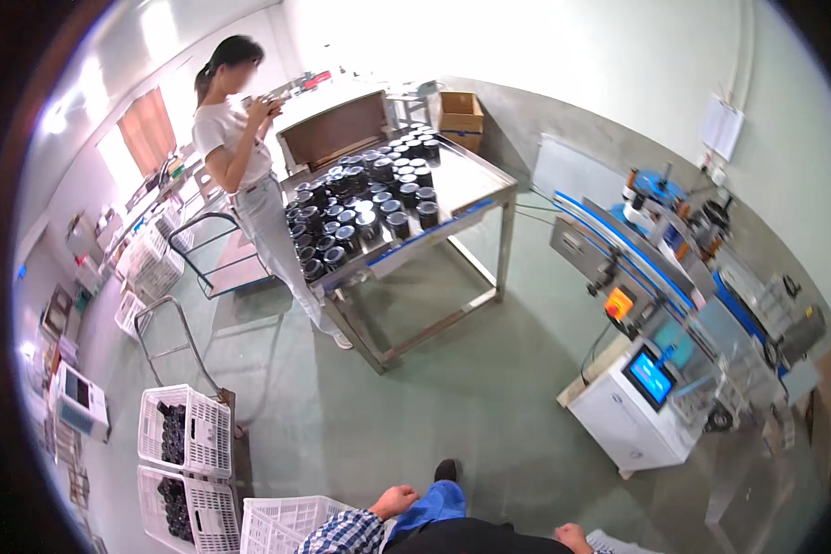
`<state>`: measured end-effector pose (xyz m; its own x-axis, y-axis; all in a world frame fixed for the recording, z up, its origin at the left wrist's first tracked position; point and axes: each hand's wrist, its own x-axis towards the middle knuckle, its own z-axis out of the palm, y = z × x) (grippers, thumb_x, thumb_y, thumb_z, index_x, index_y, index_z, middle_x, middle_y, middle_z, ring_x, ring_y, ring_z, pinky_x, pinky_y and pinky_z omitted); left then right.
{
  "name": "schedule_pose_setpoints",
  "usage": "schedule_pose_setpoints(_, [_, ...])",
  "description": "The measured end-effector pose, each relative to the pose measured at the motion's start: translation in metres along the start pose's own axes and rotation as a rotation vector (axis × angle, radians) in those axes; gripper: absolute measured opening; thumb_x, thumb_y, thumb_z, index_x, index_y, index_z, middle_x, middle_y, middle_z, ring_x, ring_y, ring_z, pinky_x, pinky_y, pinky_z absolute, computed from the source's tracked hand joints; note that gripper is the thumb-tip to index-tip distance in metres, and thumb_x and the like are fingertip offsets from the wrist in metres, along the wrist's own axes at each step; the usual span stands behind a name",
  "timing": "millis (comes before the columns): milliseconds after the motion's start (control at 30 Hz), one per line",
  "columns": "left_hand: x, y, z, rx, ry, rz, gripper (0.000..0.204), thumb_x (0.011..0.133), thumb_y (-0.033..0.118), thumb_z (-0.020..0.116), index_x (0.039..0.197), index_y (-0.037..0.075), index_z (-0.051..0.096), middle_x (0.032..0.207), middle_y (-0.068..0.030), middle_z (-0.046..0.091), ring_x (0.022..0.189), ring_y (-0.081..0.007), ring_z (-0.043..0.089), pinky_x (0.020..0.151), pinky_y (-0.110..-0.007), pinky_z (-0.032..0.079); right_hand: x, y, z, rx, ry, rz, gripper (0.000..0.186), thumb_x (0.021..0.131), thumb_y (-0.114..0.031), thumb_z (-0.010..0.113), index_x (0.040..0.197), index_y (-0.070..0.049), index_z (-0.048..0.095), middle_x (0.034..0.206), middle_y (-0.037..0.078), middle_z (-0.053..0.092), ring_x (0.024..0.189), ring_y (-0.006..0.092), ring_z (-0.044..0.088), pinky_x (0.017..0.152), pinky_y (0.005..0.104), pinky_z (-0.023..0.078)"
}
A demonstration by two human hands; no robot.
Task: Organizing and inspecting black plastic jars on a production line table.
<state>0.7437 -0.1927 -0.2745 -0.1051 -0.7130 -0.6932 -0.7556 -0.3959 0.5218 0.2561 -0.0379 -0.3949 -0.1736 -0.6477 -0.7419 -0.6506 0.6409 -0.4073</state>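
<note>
At the lower edge, my left hand [395,501] hangs beside my blue-clad leg, its fingers curled in with nothing visible in them. A checked sleeve covers that forearm, and a white plastic crate [266,526] stands just left of it. My right hand [574,537] is low at the frame's bottom, loosely curled and partly cut off; no object shows in it. Neither hand touches the dark lidded jars [367,223], which stand crowded on a metal table [471,189] ahead of me.
Another person [235,138] stands at the table's left side, both hands raised around a small object. Crates [214,439] holding dark items stand at left near a cart handle [171,323]. A machine with a lit screen [651,377] occupies the right. A cardboard box [460,113] sits behind the table.
</note>
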Motion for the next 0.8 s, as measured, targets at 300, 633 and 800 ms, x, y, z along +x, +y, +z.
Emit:
schedule_pose_setpoints(300, [0.101,0.031,-0.145,-0.190,0.151,-0.034,0.040,0.085,0.042,0.056,0.093,0.004,0.067,0.083,-0.0152,0.067,0.079,-0.0277,0.064,0.073,-0.038,0.049,0.120,-0.299,-0.059,0.304,0.044,-0.298,0.021,0.085,-0.019,0.062,0.096,-0.001,0.063,0.078,0.005,0.065,0.065,0.0125,0.062,0.061,0.0271,0.049])
schedule_pose_setpoints(633, [0.262,0.207,-0.292,-0.682,0.252,0.349,0.027,0.091,0.027,0.058,0.096,0.001,0.061,0.080,-0.0021,0.063,0.077,-0.0099,0.057,0.068,-0.025,0.045,0.245,-0.523,-0.194,0.152,0.129,-0.653,0.024,0.084,-0.019,0.064,0.102,-0.003,0.062,0.087,0.006,0.066,0.079,0.0138,0.062,0.072,0.0291,0.050])
schedule_pose_setpoints(800, [0.283,0.268,-0.323,-0.832,0.177,0.291,0.022,0.093,0.022,0.057,0.097,0.001,0.059,0.086,-0.0008,0.061,0.081,-0.0089,0.056,0.075,-0.024,0.046,0.309,-0.713,-0.288,-0.037,0.168,-0.899,0.035,0.080,-0.023,0.066,0.110,-0.007,0.057,0.098,0.013,0.059,0.087,0.0282,0.060,0.077,0.0376,0.049])
